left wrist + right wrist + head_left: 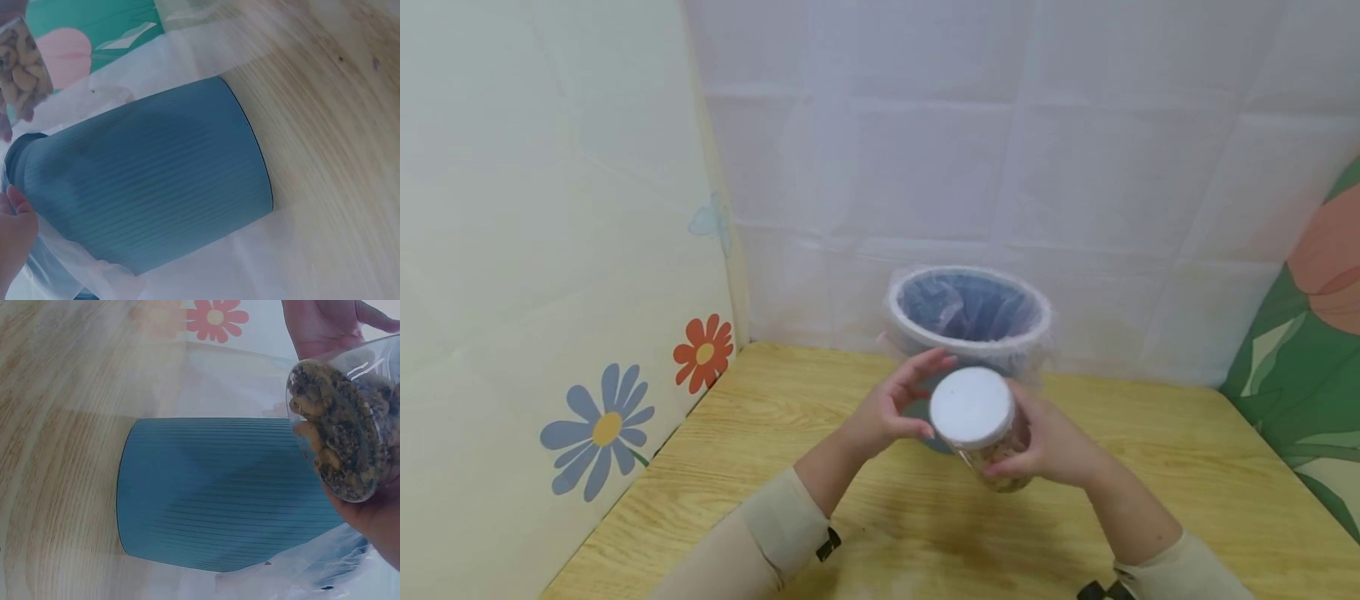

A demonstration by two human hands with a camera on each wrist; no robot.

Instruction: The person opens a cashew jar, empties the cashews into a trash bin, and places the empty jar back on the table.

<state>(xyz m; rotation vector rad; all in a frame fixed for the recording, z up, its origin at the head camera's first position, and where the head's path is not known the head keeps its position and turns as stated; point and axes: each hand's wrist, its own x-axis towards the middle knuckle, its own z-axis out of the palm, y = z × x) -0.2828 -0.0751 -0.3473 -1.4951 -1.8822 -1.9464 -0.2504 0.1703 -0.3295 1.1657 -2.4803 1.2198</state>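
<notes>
My right hand (1060,437) grips a clear plastic jar (996,462) by its side, above the table and in front of the bin. The jar has a round white lid (972,406) and leans with the lid tipped toward my left hand. Tan, nut-like pieces show inside it, and dark crumbs (350,434) lie among them at the bottom. My left hand (887,408) is raised just left of the lid, thumb and fingers spread apart and holding nothing. In the left wrist view, part of the jar (25,69) appears at the upper left corner.
A ribbed blue bin (150,181) with a white rim (898,321) and a clear plastic liner (300,565) stands on the wood-grain table (790,392), near the white back wall (880,150). Flower-patterned panels (606,429) border both sides.
</notes>
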